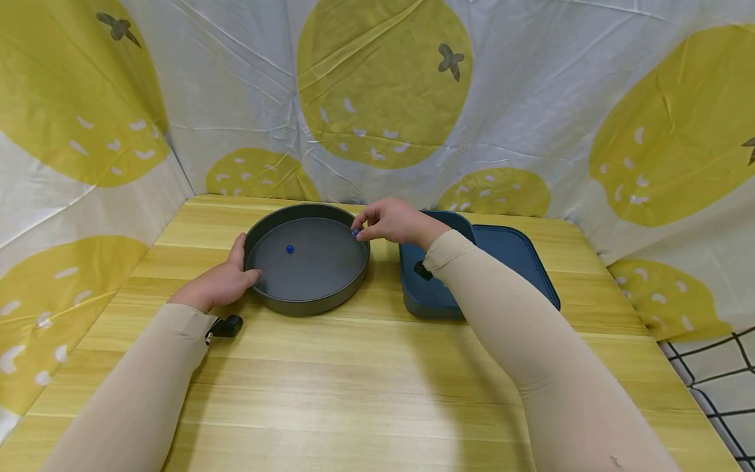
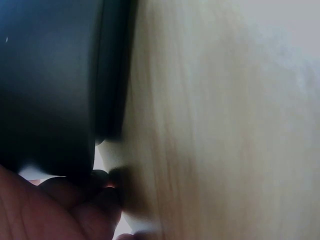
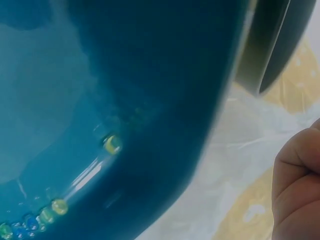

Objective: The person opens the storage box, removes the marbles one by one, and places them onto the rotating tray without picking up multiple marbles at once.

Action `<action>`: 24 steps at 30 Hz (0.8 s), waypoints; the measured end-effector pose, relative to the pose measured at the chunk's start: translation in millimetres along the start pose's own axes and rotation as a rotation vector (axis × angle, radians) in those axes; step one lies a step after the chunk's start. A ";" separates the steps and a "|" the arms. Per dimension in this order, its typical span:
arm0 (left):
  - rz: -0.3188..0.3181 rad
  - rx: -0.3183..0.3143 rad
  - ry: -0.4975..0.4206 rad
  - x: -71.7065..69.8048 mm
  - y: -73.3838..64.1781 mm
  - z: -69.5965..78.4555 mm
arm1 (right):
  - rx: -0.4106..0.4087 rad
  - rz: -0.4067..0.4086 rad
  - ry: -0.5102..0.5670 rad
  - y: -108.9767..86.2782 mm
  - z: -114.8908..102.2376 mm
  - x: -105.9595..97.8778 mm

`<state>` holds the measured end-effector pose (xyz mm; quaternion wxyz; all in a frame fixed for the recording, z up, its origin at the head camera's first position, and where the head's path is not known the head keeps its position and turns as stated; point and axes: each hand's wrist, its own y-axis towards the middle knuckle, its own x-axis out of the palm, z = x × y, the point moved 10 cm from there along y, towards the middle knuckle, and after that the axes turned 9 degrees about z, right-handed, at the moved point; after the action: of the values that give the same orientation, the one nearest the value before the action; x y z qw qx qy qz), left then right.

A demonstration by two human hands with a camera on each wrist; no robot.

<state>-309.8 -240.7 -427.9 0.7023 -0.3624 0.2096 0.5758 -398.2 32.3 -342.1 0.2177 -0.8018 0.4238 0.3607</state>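
A round dark grey pan [image 1: 312, 275] stands on the table, with one small blue bead [image 1: 290, 249] on its floor. At the pan's left side my left hand [image 1: 221, 282] holds the wall, thumb over the rim and fingers outside. Above the right rim, my right hand [image 1: 395, 221] pinches a small blue bead [image 1: 355, 232] between thumb and fingertips. Below my right forearm is a dark blue rectangular container [image 1: 430, 308]. In the right wrist view, several yellow-green and blue beads [image 3: 59, 206] lie along the container's inner edge.
Partly under the right sleeve, a flat dark blue lid or tray [image 1: 510, 252] lies beside the container. A white cloth [image 1: 383, 85] with yellow fruit shapes hangs behind the wooden table [image 1: 330, 393]. A black wire grid [image 1: 719, 387] stands at the right.
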 end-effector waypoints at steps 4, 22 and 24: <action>0.003 0.001 0.002 -0.2 0.3 0.0 | -0.030 -0.023 -0.008 1.9 -8.9 6.6; 0.003 0.004 -0.016 -0.4 1.2 -0.5 | -0.067 -0.079 -0.031 6.6 -22.6 22.0; 0.002 0.003 -0.020 -0.3 1.3 -0.5 | -0.066 -0.083 -0.032 6.8 -22.5 22.5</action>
<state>-311.1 -241.3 -428.3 0.7042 -0.3553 0.2040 0.5799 -386.5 2.1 -345.1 0.2127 -0.8196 0.3746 0.3778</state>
